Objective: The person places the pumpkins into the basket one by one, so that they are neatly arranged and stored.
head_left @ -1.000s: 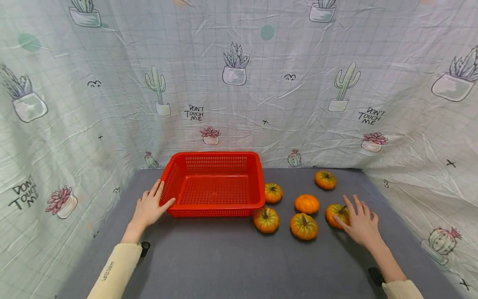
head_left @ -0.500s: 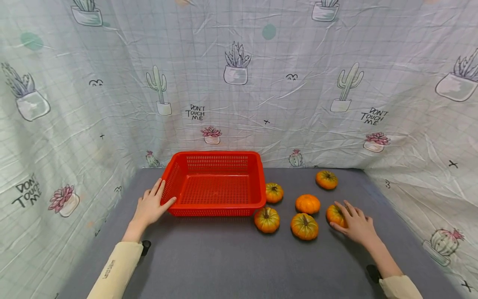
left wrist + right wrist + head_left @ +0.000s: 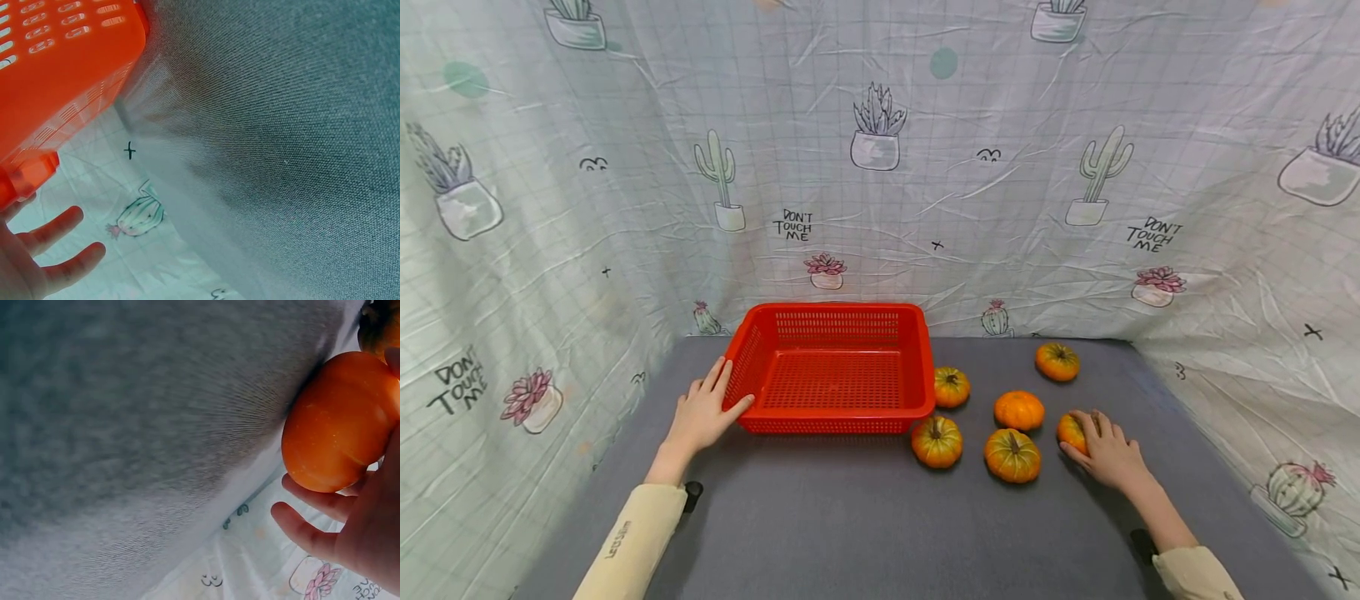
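Observation:
A red plastic basket [image 3: 831, 379] with slotted walls stands on the grey table. My left hand [image 3: 698, 418] rests against its left rim, fingers spread and thumb near the front corner. From the left wrist, extended fingers [image 3: 62, 231] show beside the basket's rim [image 3: 28, 178]. On the right, my right hand [image 3: 1111, 454] grips a small orange pumpkin [image 3: 1070, 433], covering much of it. The right wrist view has this pumpkin [image 3: 337, 425] sitting low at the table, with fingers curled along its side.
Two pumpkins [image 3: 937, 442] [image 3: 951, 387] lie by the basket's right side. Others lie between them and my right hand: a smooth orange pumpkin [image 3: 1018, 410] and a ribbed pumpkin [image 3: 1012, 456]. Another pumpkin [image 3: 1057, 362] sits farther back. A printed cloth [image 3: 880, 208] surrounds the table.
My right hand has come down from hovering over the pumpkin and its fingers have closed around it. The left hand and basket have stayed put.

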Action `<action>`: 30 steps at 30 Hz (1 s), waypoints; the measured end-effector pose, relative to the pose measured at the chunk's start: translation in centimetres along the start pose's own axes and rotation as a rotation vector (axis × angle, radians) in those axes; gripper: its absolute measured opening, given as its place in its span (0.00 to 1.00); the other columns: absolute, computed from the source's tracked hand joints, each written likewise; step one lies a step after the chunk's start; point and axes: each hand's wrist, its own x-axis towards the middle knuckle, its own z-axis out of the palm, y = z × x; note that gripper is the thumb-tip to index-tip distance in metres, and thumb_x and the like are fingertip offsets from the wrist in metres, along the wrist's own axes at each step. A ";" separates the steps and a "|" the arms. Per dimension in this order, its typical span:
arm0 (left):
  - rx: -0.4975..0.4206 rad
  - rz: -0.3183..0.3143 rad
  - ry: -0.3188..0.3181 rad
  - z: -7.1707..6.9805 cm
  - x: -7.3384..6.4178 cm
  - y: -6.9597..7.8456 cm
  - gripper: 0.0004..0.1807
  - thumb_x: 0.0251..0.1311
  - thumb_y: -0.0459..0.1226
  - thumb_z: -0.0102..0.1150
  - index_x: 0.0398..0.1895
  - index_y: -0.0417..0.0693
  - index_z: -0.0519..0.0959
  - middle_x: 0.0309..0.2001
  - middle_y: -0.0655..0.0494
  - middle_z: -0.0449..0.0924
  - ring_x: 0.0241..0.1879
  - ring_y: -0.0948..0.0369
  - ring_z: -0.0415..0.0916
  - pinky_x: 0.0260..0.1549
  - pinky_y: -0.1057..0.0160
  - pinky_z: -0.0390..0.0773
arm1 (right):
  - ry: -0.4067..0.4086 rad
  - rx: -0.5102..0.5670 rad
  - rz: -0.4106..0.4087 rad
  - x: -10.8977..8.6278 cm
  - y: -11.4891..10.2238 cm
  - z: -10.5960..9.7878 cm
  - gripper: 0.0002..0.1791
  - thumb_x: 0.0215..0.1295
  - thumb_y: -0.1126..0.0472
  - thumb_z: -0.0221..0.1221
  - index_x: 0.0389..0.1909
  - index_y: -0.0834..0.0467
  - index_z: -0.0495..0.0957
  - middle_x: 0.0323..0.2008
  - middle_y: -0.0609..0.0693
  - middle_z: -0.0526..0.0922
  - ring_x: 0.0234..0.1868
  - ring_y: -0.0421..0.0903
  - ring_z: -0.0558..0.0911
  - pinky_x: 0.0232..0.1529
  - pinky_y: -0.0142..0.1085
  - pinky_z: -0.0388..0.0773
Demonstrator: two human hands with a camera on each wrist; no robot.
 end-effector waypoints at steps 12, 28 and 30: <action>-0.008 0.000 0.022 -0.1 -0.4 -0.1 0.46 0.57 0.61 0.41 0.69 0.41 0.45 0.69 0.41 0.45 0.57 0.38 0.54 0.45 0.33 0.57 | 0.050 -0.018 -0.020 0.0 0.2 0.2 0.30 0.59 0.41 0.51 0.58 0.52 0.59 0.53 0.67 0.63 0.49 0.68 0.66 0.33 0.57 0.62; 0.003 -0.001 0.026 0.2 -0.4 0.1 0.46 0.56 0.62 0.40 0.69 0.41 0.46 0.69 0.41 0.45 0.57 0.39 0.54 0.47 0.34 0.58 | 0.097 -0.006 -0.045 -0.3 0.2 -0.4 0.31 0.58 0.41 0.52 0.58 0.51 0.59 0.53 0.67 0.64 0.48 0.69 0.67 0.33 0.57 0.63; 0.006 0.000 0.031 0.3 -0.4 0.1 0.45 0.56 0.60 0.42 0.68 0.40 0.46 0.69 0.41 0.45 0.56 0.39 0.54 0.46 0.35 0.58 | 0.103 -0.008 -0.049 -0.4 0.1 -0.5 0.31 0.58 0.42 0.53 0.58 0.51 0.59 0.53 0.67 0.64 0.48 0.69 0.67 0.33 0.58 0.64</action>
